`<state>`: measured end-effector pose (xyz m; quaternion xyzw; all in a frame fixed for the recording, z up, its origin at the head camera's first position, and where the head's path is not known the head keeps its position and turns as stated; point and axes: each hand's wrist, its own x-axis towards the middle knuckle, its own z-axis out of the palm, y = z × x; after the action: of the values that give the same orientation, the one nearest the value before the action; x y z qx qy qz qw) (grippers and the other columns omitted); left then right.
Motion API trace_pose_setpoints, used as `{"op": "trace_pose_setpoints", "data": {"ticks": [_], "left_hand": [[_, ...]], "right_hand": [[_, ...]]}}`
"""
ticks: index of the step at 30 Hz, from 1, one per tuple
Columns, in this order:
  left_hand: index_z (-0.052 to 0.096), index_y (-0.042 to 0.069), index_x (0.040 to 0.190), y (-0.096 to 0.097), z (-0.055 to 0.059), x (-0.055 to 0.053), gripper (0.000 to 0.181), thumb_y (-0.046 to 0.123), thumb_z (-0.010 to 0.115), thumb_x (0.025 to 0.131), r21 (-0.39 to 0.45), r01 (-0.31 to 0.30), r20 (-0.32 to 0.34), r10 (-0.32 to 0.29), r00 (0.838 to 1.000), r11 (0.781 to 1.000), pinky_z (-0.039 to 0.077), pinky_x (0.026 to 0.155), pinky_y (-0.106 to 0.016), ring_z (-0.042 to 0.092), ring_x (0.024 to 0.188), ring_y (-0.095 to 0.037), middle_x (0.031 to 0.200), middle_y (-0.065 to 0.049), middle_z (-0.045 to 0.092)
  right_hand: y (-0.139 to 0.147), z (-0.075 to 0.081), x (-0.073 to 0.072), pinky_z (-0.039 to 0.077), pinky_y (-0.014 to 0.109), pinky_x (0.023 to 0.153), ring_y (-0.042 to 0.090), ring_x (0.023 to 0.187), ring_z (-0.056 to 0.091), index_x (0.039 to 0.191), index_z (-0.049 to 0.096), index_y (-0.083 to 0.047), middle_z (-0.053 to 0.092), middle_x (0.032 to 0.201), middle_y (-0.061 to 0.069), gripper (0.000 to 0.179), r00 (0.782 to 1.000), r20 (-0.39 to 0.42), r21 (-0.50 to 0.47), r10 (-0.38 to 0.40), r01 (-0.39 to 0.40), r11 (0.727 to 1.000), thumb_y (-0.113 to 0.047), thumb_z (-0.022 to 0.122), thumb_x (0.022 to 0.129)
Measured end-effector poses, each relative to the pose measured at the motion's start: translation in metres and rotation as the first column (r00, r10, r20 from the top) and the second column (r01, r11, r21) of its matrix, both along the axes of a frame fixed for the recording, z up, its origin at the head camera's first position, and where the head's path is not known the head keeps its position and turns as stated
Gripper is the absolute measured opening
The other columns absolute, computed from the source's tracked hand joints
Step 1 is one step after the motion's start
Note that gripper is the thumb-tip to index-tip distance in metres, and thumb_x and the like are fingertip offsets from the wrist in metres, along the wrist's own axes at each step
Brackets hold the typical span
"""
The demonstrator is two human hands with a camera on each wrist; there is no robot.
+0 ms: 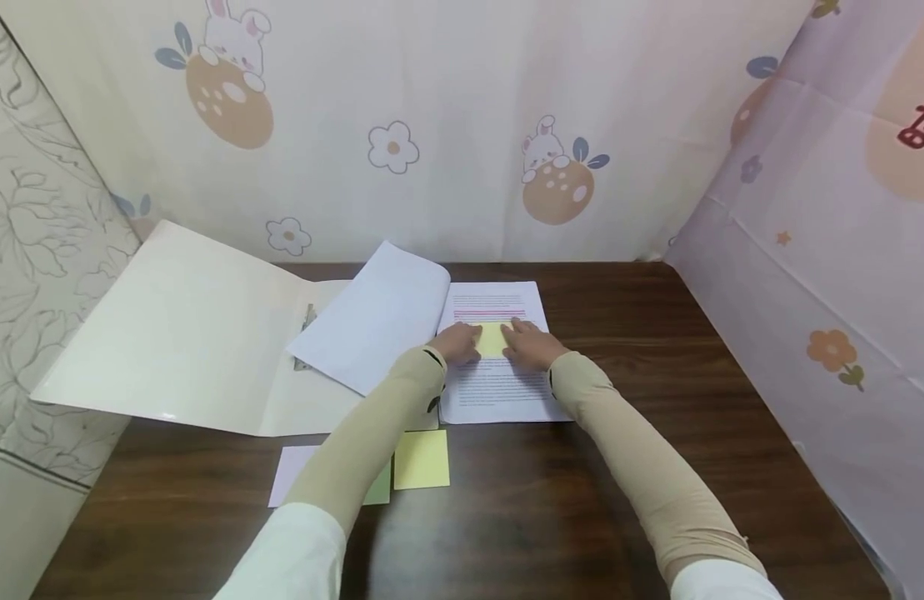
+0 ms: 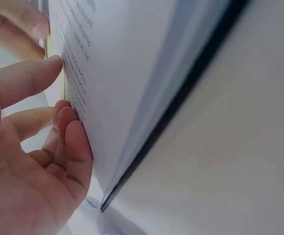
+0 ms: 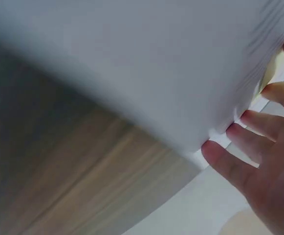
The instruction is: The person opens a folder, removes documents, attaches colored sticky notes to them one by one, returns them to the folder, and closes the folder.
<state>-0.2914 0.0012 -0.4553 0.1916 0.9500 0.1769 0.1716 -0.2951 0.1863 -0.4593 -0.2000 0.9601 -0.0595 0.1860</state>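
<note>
A yellow sticky note (image 1: 492, 340) lies on a printed page (image 1: 499, 392) in the middle of the head view. My left hand (image 1: 458, 342) touches the note's left edge, its thumb and fingertips against the paper and its other fingers loosely bent. On the note's right side, my right hand (image 1: 533, 343) rests with spread fingers, fingertips on the sheet. In the right wrist view those fingers (image 3: 225, 161) press the page near its edge. Pink highlighted lines run across the text above the note. The page belongs to a stack in an open white binder (image 1: 184, 333).
Turned-over sheets (image 1: 379, 321) lie across the binder's metal clip (image 1: 306, 321). In front are a yellow pad (image 1: 422, 460), a green pad (image 1: 379, 487) partly behind the left forearm, and a lilac pad (image 1: 289, 471). Patterned curtains (image 1: 454, 133) border the dark wooden table (image 1: 619, 500).
</note>
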Motion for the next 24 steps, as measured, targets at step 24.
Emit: {"op": "trace_pose_setpoints", "data": {"ticks": [24], "left_hand": [[0.057,0.0,0.131,-0.122,0.052,0.018,0.041,0.023,0.054,0.098,0.194,-0.097,-0.06,0.11,0.992,0.976,0.044,0.104,-0.047,0.056,0.121,-0.036,0.13,-0.022,0.06]], "right_hand": [[0.064,0.006,0.034,0.034,0.059,0.111,0.043,0.137,0.036,0.139,0.053,-0.005,0.039,0.15,0.024,0.063,0.987,-0.007,-0.13,-0.158,0.156,0.979,-0.023,0.077,0.083]]}}
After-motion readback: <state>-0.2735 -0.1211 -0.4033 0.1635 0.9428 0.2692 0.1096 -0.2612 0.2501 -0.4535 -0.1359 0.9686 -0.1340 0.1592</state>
